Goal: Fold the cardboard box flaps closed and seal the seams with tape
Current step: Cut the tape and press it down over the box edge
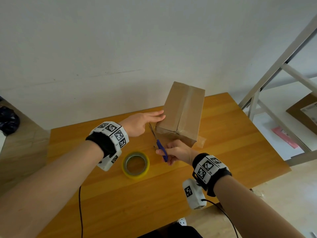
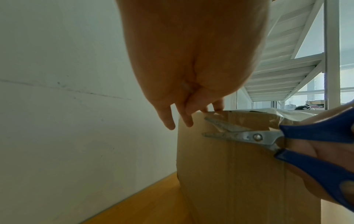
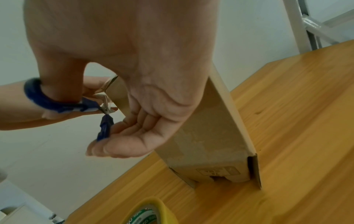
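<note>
A closed cardboard box (image 1: 182,114) stands on the wooden tabletop (image 1: 231,152), toward its far side and close to the white wall (image 1: 103,48). Clear tape (image 1: 186,107) runs down the middle seam of the box top and over its near edge.

The left hand (image 1: 142,123) reaches in from the left with its fingers (image 1: 157,115) straight and held close together, their tips pressing on the left edge of the box top. In the left wrist view the fingertips rest right at the upper corner of the box.

The right hand (image 1: 176,151) grips blue-handled scissors (image 1: 158,143), thumb through one loop and the other fingers curled round the second handle. The metal blades stand slightly apart and point toward the near left corner of the box, just beside the left hand's fingertips; a bit of clear tape lies at the blades in the left wrist view, though whether it sits between them cannot be told.

A yellow-edged tape roll (image 1: 135,164) lies flat on the tabletop, nearer than the box and between the two forearms. A white metal frame (image 1: 274,69) stands to the right of the tabletop.
</note>
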Available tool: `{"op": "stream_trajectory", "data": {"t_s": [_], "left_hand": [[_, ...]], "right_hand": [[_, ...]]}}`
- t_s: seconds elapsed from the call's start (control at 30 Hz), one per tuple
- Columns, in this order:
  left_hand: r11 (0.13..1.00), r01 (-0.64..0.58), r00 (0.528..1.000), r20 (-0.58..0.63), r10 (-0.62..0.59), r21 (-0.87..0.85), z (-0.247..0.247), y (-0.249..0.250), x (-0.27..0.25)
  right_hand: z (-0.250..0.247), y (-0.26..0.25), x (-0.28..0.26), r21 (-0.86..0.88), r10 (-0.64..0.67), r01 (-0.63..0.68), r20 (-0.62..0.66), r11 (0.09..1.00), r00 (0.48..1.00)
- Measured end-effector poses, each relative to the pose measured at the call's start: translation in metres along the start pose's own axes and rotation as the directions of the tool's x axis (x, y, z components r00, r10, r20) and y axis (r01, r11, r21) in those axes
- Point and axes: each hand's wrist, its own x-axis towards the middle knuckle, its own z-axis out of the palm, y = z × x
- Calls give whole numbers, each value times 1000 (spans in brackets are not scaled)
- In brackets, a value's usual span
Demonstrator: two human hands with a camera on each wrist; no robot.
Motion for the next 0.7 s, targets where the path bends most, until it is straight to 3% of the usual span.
{"op": "stream_trajectory", "data": {"t_s": [0.27,0.4,0.57,0.7], "left_hand": [[1000,-22,999,27,22,-9,4,7,4],[1000,-21,999,29,20,19,9,9,1],[999,-37,999,-11,38,31,17,6,5],[996,-84,987,-133,87,32,26,9,7]], "right_hand": [[16,23,7,-204,157,-151,14,967,987],[12,54,15,-375,82,-134,-151,917,985],[-1,85,22,-468,116,-267,-327,842,938],[-2,103,25,-513,113,-349,-435,784,894]]}}
